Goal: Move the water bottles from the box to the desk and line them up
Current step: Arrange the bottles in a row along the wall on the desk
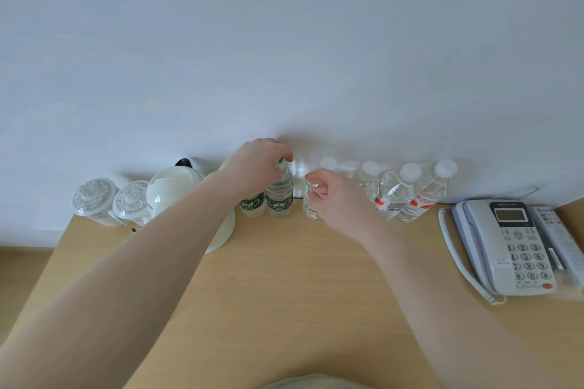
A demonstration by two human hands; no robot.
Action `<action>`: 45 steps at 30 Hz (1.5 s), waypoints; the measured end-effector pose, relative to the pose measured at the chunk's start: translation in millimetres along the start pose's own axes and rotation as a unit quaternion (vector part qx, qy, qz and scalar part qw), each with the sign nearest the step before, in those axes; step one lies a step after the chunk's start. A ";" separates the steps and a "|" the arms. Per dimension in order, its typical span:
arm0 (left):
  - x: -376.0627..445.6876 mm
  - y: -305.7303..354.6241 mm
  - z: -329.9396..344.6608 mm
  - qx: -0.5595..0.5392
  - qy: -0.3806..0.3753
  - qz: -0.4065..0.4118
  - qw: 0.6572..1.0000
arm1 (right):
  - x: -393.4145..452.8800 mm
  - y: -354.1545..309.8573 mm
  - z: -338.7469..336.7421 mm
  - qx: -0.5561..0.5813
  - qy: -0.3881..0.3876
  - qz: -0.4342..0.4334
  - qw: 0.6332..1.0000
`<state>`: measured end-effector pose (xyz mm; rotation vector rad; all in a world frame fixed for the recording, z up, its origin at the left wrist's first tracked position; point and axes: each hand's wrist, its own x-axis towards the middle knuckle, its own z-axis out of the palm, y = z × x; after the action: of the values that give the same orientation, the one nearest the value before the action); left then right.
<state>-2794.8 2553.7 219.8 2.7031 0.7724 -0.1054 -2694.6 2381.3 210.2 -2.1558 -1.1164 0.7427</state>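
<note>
Along the back edge of the wooden desk [284, 278], against the white wall [284, 41], water bottles stand upright in a row. From the head camera, the left hand [252, 167] curls its fingers round the cap of a green-labelled bottle [279, 196], with 1 more green-labelled bottle [252, 206] just beside it. The right hand [331, 196] pinches the top of a clear bottle [311, 208]. Further right stand 2 red-labelled bottles [407, 196]. A white kettle [177, 189] and 2 lidded cups [107, 202] sit left; a telephone [508, 246] lies right.
</note>
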 end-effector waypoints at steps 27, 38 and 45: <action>27.5 66.3 12.8 0.004 -0.017 0.080 0.997 | -11.2 38.6 -26.6 -0.003 0.065 0.046 0.997; 26.9 56.7 14.1 0.000 -0.036 0.042 0.998 | -5.6 36.3 -23.5 -0.011 0.060 0.033 0.998; 27.3 61.0 15.8 -0.002 -0.028 0.058 0.998 | -5.3 38.6 -23.6 -0.020 0.062 0.034 0.997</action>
<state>-2739.2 2513.3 218.2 2.7218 0.5975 -0.1529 -2660.8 2352.8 199.4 -2.2507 -1.0067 0.6112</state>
